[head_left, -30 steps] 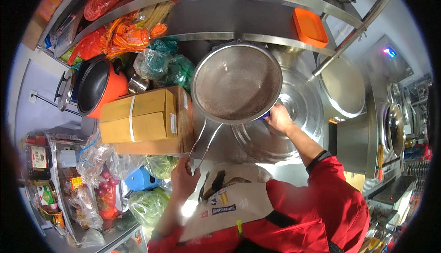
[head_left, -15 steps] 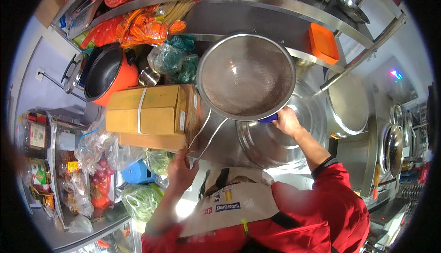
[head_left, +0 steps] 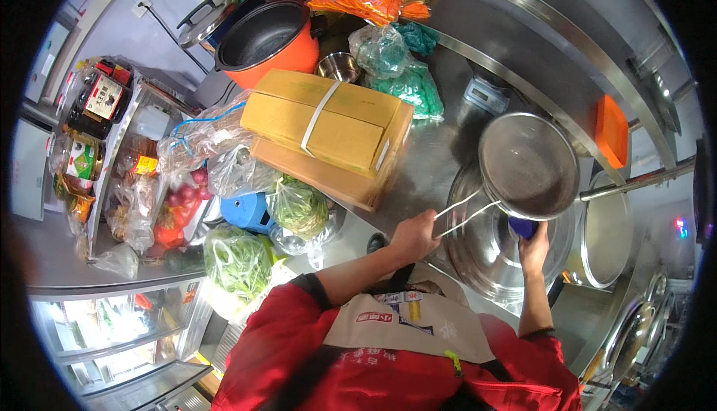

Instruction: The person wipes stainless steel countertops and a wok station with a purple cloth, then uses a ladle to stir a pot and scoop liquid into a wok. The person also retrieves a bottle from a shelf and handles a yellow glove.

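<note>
A round metal strainer [head_left: 529,166] is held up in front of me, tilted, with its two-wire loop handle [head_left: 464,219] pointing left. My left hand [head_left: 413,238] is closed round the end of that handle. Just below the strainer's rim, my right hand [head_left: 532,250] is closed on a small purple-blue thing [head_left: 523,226]; its kind I cannot make out, and whether it touches the rim is unclear. Underneath lies a wide, shallow shiny metal pan or lid [head_left: 478,276] on the steel counter [head_left: 441,150].
Two stacked cardboard boxes [head_left: 321,123] stand left of the strainer, before an orange pot [head_left: 280,60]. Behind are green bags [head_left: 407,86] and a small scale [head_left: 485,96]. A steel shelf edge [head_left: 538,8] crosses above, an orange tray [head_left: 612,132] at right. Bagged greens [head_left: 237,262] lie lower left.
The strainer has moved lower and farther from the camera. My left hand, earlier beside the boxes near the handle's end, now grips the wire handle. The view has swung to the left.
</note>
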